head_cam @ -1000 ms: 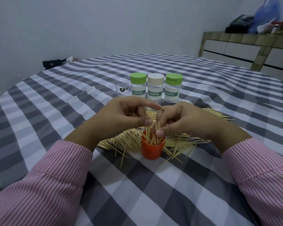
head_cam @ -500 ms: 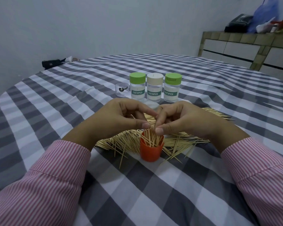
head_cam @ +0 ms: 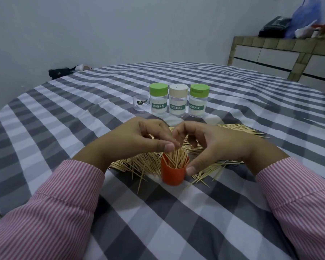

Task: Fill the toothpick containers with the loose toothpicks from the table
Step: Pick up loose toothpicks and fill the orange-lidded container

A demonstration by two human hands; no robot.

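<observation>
Head view, grey checked tablecloth [head_cam: 176,222], plain wall [head_cam: 120,25], tiled counter [head_cam: 289,44]

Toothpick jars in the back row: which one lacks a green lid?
The middle clear plastic toothpick jar, capped in beige; both neighbours wear green lids.

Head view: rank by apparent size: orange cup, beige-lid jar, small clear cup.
1. orange cup and beige-lid jar: look about alike; the cup is nearer the camera, so not ranked.
2. small clear cup: clearly smallest, beside the jars.
</observation>
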